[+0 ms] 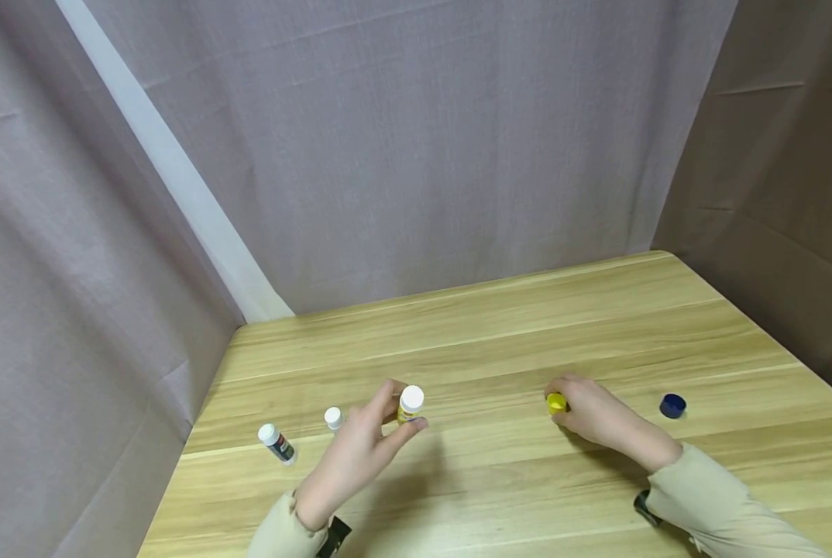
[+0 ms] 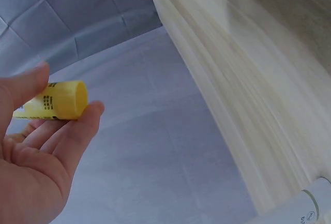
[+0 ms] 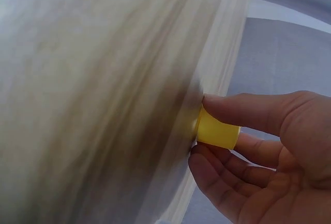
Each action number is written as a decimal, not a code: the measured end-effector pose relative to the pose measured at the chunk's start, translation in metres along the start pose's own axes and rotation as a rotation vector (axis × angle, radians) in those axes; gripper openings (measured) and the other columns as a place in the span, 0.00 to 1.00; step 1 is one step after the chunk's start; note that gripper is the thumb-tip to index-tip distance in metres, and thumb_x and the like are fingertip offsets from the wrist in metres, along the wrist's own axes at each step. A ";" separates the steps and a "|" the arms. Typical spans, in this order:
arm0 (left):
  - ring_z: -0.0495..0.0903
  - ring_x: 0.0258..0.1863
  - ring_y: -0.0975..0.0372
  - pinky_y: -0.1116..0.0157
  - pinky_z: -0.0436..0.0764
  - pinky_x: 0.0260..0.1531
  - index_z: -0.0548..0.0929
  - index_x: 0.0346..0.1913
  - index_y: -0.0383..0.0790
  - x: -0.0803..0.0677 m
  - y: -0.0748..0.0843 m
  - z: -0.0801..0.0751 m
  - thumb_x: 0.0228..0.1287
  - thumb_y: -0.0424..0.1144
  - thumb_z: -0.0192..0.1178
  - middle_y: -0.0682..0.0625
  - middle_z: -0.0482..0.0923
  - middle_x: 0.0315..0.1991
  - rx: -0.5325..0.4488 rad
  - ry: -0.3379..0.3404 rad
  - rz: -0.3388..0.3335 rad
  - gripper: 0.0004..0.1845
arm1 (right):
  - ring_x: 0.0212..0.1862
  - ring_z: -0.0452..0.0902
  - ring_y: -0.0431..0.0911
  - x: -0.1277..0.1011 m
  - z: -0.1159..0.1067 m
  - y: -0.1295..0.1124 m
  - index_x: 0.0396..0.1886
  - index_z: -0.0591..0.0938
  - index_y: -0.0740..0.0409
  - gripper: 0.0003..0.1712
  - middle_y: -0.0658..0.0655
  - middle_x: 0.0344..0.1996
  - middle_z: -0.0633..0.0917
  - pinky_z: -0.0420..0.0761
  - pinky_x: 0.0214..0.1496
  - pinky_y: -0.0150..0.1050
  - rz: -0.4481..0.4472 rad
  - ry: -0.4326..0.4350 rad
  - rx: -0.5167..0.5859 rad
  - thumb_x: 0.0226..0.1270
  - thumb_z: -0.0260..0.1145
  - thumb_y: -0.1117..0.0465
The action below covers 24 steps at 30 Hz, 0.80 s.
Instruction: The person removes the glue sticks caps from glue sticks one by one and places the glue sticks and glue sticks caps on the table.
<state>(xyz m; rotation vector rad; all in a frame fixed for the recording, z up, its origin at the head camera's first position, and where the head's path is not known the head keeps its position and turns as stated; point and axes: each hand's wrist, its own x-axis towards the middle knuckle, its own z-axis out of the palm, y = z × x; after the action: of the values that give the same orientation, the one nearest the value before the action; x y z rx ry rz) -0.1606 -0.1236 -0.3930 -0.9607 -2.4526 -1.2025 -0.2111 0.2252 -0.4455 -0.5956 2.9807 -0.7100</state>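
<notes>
1. Nearest the camera on the left, the person's left hand (image 1: 360, 453) pinches a small yellow tube (image 1: 409, 404) between thumb and fingertips, lifted just above the wooden table (image 1: 500, 325). The left wrist view shows the tube (image 2: 54, 101) lying sideways across the fingers (image 2: 83, 125), its printed label visible and its end open.
2. Left of that hand, two more tubes sit on the table: a white-capped tube (image 1: 276, 443) that leans or lies tilted, and a smaller white-capped tube (image 1: 333, 418) just beside the left hand.
3. Right of centre, the right hand (image 1: 593, 418) curls its thumb and fingers round a yellow cap (image 1: 556, 402), which touches the table. The right wrist view shows the cap (image 3: 217, 130) gripped by its sides, one end pressed against the wood.
4. Farther right, a blue cap (image 1: 672, 405) rests on the table, well apart from the right hand.
5. Judging by size, the tube and cap are light, stiff plastic with smooth, somewhat slippery walls. A sideways pinch round the tube's middle, clear of the open end, looks the safest hold; the cap is best taken by its rim.
</notes>
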 end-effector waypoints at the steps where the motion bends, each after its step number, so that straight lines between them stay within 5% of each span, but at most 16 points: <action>1: 0.83 0.53 0.61 0.56 0.83 0.51 0.75 0.53 0.45 0.001 0.000 0.000 0.67 0.41 0.68 0.52 0.88 0.44 0.002 0.009 0.002 0.16 | 0.48 0.81 0.59 0.000 0.000 0.000 0.49 0.82 0.72 0.20 0.66 0.46 0.83 0.82 0.50 0.56 0.000 -0.001 0.000 0.58 0.74 0.69; 4: 0.83 0.52 0.63 0.57 0.83 0.50 0.78 0.53 0.46 0.002 0.000 -0.001 0.64 0.42 0.70 0.52 0.87 0.50 0.054 0.041 0.000 0.17 | 0.49 0.81 0.60 0.000 0.000 -0.001 0.49 0.82 0.71 0.19 0.66 0.47 0.83 0.81 0.52 0.57 0.004 -0.001 0.002 0.58 0.74 0.69; 7: 0.80 0.28 0.72 0.64 0.84 0.38 0.81 0.55 0.47 0.003 -0.001 0.000 0.63 0.43 0.71 0.54 0.85 0.55 0.096 0.050 -0.018 0.18 | 0.49 0.80 0.61 0.000 0.000 -0.001 0.49 0.82 0.71 0.19 0.67 0.47 0.83 0.81 0.52 0.57 0.004 -0.003 0.003 0.58 0.74 0.69; 11: 0.79 0.30 0.72 0.65 0.83 0.41 0.83 0.56 0.45 0.004 -0.001 0.002 0.60 0.42 0.73 0.53 0.83 0.57 0.106 0.064 -0.038 0.21 | 0.49 0.80 0.62 0.000 0.000 -0.001 0.49 0.82 0.71 0.19 0.67 0.47 0.83 0.81 0.52 0.58 0.005 -0.004 0.003 0.58 0.75 0.69; 14: 0.81 0.52 0.65 0.60 0.81 0.54 0.85 0.53 0.45 0.006 -0.002 0.004 0.56 0.40 0.75 0.55 0.84 0.54 0.091 0.081 -0.044 0.21 | 0.49 0.81 0.61 -0.001 0.000 -0.001 0.49 0.82 0.70 0.19 0.66 0.47 0.83 0.81 0.52 0.57 0.013 0.000 0.006 0.58 0.75 0.69; 20: 0.83 0.44 0.64 0.62 0.83 0.48 0.87 0.49 0.46 0.007 -0.007 0.009 0.52 0.36 0.77 0.58 0.85 0.46 0.030 0.086 -0.076 0.19 | 0.49 0.81 0.61 -0.001 0.001 0.000 0.48 0.82 0.71 0.19 0.66 0.46 0.83 0.81 0.52 0.57 0.012 0.003 0.010 0.58 0.75 0.69; 24: 0.85 0.45 0.60 0.64 0.83 0.49 0.87 0.46 0.44 0.008 -0.015 0.019 0.56 0.34 0.75 0.55 0.86 0.45 -0.078 0.055 -0.166 0.14 | 0.49 0.81 0.60 -0.001 0.001 0.001 0.48 0.83 0.70 0.19 0.65 0.46 0.83 0.81 0.52 0.57 0.015 0.010 0.010 0.57 0.75 0.69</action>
<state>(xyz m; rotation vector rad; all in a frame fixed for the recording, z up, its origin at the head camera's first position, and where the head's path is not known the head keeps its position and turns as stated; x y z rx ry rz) -0.1751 -0.1125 -0.4104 -0.7449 -2.4994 -1.3682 -0.2100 0.2257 -0.4469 -0.5696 2.9857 -0.7284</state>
